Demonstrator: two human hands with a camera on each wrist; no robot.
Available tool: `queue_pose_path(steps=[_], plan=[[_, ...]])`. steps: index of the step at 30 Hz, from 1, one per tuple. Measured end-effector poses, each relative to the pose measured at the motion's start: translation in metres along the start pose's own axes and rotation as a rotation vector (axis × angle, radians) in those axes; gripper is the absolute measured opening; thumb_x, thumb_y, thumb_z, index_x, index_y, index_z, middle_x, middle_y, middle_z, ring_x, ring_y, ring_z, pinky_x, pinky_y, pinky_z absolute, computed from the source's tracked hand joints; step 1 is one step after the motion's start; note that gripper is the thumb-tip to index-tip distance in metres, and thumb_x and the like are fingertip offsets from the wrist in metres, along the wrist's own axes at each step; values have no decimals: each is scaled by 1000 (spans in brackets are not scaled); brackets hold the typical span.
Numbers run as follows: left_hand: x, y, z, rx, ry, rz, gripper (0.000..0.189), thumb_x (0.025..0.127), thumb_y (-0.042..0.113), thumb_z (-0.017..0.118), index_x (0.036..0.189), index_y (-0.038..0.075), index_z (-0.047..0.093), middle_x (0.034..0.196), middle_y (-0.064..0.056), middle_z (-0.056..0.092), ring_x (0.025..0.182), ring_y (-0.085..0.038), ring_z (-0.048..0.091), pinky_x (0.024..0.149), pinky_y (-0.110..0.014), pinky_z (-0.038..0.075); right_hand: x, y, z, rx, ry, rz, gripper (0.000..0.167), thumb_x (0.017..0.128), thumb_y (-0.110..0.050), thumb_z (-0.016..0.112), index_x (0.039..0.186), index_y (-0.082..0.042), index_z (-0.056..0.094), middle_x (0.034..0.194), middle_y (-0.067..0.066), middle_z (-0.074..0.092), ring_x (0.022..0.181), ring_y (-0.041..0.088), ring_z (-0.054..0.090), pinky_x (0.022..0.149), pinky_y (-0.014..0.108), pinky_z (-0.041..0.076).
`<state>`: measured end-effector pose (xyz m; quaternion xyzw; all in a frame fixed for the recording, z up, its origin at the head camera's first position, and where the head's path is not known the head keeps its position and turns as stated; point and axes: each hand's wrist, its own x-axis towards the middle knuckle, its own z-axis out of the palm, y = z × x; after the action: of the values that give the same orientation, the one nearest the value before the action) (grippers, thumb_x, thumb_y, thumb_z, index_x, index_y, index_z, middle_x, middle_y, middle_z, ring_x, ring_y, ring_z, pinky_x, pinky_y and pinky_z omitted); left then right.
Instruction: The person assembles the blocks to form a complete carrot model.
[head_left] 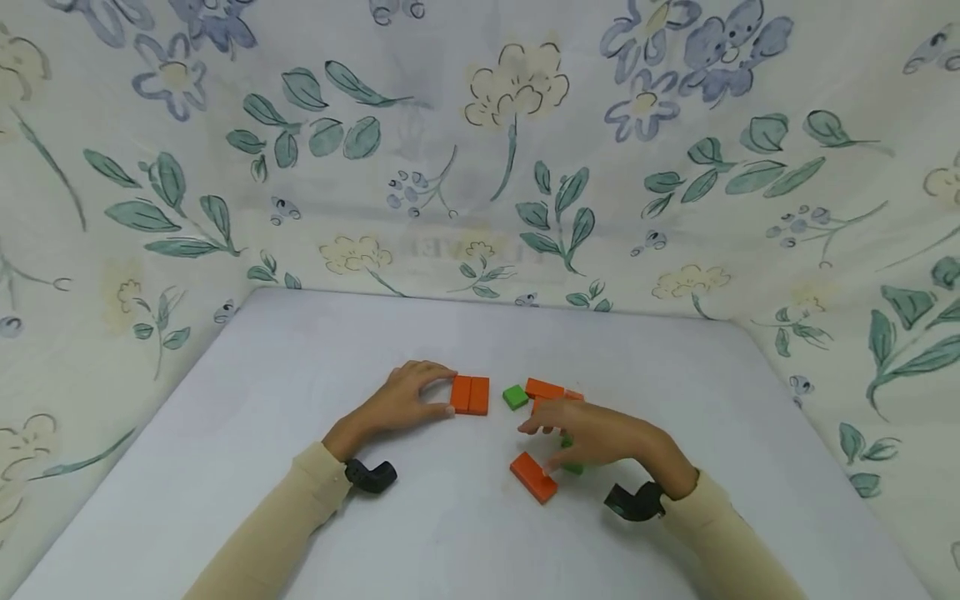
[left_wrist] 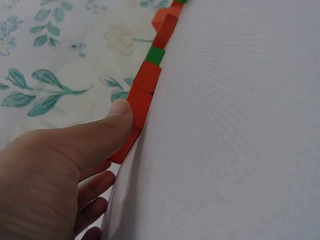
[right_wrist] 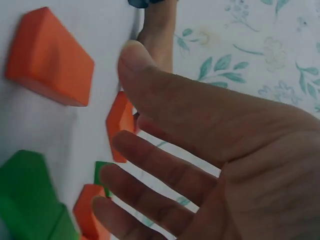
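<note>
Two orange rectangular blocks (head_left: 470,396) lie side by side, long sides touching, on the white table. My left hand (head_left: 408,398) pinches the left one lengthwise, index finger at its far end and thumb at its near end. The left wrist view shows the thumb (left_wrist: 120,108) against an orange block (left_wrist: 141,106); the index fingertip is hidden there. My right hand (head_left: 588,429) hovers with spread fingers and holds nothing. Below its thumb lies a single orange block (head_left: 533,478), apart from the thumb in the right wrist view. Green blocks (right_wrist: 27,195) lie under this hand, partly covered in the head view.
A small green square block (head_left: 515,397) lies between the orange pair and more orange blocks (head_left: 544,388) farther right, which the right hand partly hides. Floral cloth (head_left: 480,167) hangs behind the table (head_left: 337,333) and along its sides.
</note>
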<state>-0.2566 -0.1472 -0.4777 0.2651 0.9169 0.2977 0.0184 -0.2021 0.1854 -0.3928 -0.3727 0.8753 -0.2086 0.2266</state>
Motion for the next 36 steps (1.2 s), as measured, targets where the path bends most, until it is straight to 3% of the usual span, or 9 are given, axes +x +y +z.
queue_pose_path(steps=[4,9,24,30,36], plan=[[-3,-1,-3,-10,24,-4,60,87,45,75,140,23,57,147,-6,53,139,-33,41,110,-58,30,-6,5,9,-37,-53,-16,59,86,-27,80,140,-15,58,137,-6,58,125,16,52,105,36,47],[-3,-2,-2,-17,9,-6,61,87,47,74,141,24,57,147,-6,52,139,-31,42,109,-57,31,-8,8,15,-74,-82,-79,61,85,-28,81,140,-15,58,132,-8,60,120,12,52,104,31,46],[-1,0,0,-2,6,-12,61,86,46,76,141,24,57,147,-5,53,139,-30,43,109,-54,32,-6,8,24,-77,-47,-58,54,84,-29,81,134,-20,61,129,-9,58,117,11,50,101,30,48],[-1,1,1,-6,9,-3,60,86,45,76,140,24,58,146,-6,53,138,-30,43,108,-55,33,-4,9,28,-42,33,-102,53,86,-32,80,131,-15,58,125,-8,59,114,11,55,101,32,49],[1,-1,4,3,15,7,61,87,48,75,140,24,57,146,-4,54,137,-29,45,107,-53,34,6,5,20,-45,273,-166,56,86,-27,78,134,-10,56,132,5,59,114,24,59,96,42,53]])
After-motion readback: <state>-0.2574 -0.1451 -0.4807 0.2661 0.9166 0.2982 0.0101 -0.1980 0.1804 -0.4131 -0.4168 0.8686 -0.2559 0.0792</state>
